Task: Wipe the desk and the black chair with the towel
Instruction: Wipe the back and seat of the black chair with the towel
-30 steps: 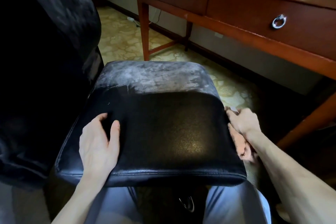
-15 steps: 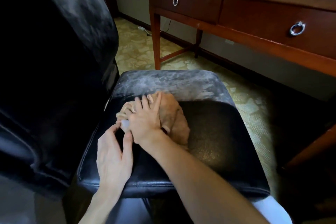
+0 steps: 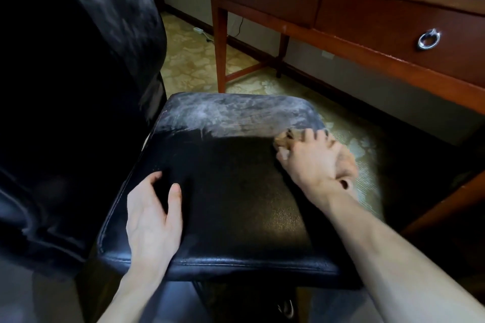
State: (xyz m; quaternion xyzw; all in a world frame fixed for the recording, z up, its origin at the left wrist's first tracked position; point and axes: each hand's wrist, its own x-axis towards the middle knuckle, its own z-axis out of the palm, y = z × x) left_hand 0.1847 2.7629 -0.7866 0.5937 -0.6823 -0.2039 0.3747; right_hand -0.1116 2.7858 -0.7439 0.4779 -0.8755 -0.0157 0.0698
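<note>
the black chair [image 3: 231, 191] stands side-on to the camera, its tall back [image 3: 78, 86] filling the left of the view and its seat spread out below the person. the left hand [image 3: 153, 220] lies flat on the near left part of the seat, fingers straight and a little spread, thumb out to the right, holding nothing. the right hand [image 3: 312, 162] is at the far right edge of the seat, on top of the towel [image 3: 347, 162]. the towel is a tan, bunched cloth lying mostly under the palm. it shows past the hand on the right side, where it hangs over the seat's edge, and a small fold peeks out by the fingertips. this part of the view is smeared, but the fingers look bent down over the cloth, seemingly gripping it against the leather.

a pale dusty band [image 3: 236, 115] runs across the far strip of the seat, ending just beside the right hand. the nearer leather is dark and glossy.

beyond the chair stands the wooden bench [image 3: 367, 42], with two drawers, each with a metal ring pull [image 3: 428, 39]. the patterned floor [image 3: 194, 65] shows beneath it.
</note>
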